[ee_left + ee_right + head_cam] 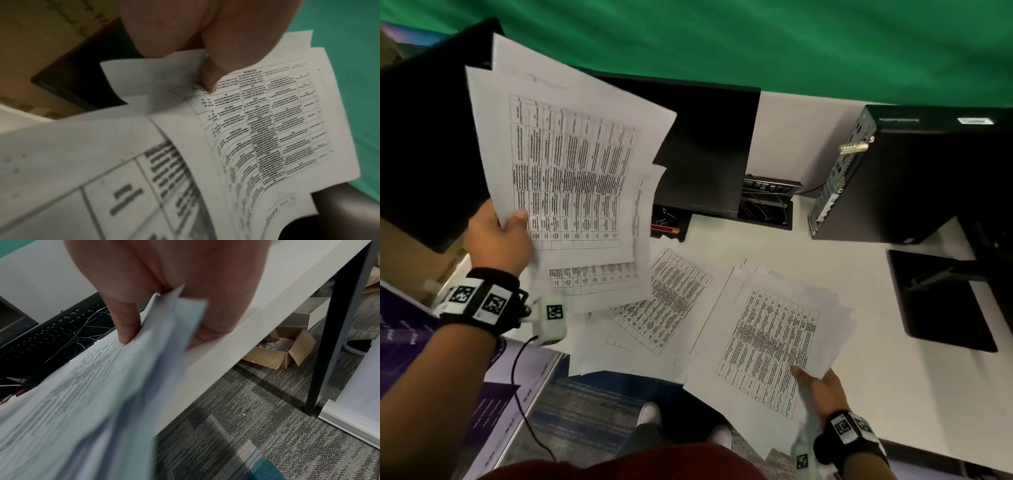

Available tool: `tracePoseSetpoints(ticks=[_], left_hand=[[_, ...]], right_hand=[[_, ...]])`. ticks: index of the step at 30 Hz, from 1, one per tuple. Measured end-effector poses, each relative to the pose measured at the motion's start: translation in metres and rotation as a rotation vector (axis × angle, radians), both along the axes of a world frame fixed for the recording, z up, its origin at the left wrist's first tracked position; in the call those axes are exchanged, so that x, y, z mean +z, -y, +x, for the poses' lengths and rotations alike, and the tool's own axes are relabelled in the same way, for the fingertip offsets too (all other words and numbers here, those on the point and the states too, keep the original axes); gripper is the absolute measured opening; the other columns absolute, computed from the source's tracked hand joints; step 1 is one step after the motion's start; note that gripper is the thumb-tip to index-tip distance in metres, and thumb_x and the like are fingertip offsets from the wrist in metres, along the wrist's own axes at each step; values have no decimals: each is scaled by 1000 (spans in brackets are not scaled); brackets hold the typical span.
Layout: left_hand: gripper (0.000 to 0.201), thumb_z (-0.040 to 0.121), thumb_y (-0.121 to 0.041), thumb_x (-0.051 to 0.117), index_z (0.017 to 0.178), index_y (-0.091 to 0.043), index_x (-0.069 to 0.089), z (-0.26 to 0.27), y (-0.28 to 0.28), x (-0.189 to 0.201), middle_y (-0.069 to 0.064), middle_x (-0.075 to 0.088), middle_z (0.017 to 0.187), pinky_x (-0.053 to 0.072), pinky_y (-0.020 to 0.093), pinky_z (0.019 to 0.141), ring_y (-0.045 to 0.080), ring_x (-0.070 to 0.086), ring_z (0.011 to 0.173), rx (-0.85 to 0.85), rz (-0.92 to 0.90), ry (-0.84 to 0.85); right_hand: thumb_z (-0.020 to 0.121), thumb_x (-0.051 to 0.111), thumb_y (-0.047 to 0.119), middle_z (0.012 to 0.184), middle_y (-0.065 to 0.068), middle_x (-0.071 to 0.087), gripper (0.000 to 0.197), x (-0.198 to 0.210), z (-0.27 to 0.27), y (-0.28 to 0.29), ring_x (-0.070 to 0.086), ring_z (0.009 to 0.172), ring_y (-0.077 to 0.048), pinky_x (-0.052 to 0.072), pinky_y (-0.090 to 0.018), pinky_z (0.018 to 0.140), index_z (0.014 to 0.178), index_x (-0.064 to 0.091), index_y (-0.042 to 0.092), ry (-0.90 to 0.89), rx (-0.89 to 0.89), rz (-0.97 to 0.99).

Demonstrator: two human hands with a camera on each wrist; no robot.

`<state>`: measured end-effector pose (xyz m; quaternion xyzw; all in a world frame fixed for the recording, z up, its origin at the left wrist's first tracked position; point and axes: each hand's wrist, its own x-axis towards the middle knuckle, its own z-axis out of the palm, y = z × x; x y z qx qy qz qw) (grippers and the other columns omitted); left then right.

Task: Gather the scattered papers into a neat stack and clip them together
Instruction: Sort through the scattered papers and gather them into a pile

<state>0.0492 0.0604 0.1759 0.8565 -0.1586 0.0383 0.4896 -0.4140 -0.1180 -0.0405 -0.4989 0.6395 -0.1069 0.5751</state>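
Gathering step under way — left hand (498, 236) pinches a raised sheaf (571, 164), right hand (822, 389) grips a fanned bundle (767, 342) at the worktop (893, 394) edge, loose sheets (654, 308) lie between; next, merge and square all three.

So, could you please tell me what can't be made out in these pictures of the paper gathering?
- Printed text on the left hand's sheets: too small in the head view, blurred in the left wrist view.
- Sheet count in the right hand's bundle: edges overlap; the right wrist view is motion-blurred.
- Clips in the black tray: partly hidden behind the raised sheets.
- Loose papers on the desk: partly covered by both bundles.
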Motion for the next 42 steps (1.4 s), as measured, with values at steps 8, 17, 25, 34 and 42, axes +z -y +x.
tracePoseSetpoints(ticks=[8,17,25,34,42], left_hand=[[49,82,-13,74,126,-8,53,-55,36,-59,3,61,124,48,36,91,21,60,106,-359,171,-448],[74,89,2,59,151,-18,23,-168,78,-158,8,33,155,40,35,107,31,42,135,-642,541,-563],[50,99,-28,46,145,-12,36,-192,97,-187,9,46,144,38,38,110,27,45,132,-996,780,-339],[63,88,-41,60,142,-17,39,-94,76,-188,12,36,147,44,49,102,32,41,131,-424,922,-174],[108,64,-67,73,142,-5,29,-47,46,-209,16,31,142,39,51,104,35,34,130,-232,1134,-325]], right_hand=[[88,72,24,125,-13,65,53,-7,-2,-1,56,102,-28,44,-39,89,135,52,12,-11,35,-31],[84,66,59,123,9,61,66,-4,1,-3,57,117,-22,38,-36,104,135,56,18,60,-39,-44],[80,80,35,121,0,69,60,-7,0,-2,64,103,-24,47,-36,91,135,56,25,101,-37,-16],[85,70,15,113,-2,71,42,-16,-1,0,65,97,-24,51,-37,87,126,60,20,75,-82,24],[77,76,30,119,-1,70,54,-19,2,2,63,103,-26,48,-48,101,128,60,25,-5,-46,27]])
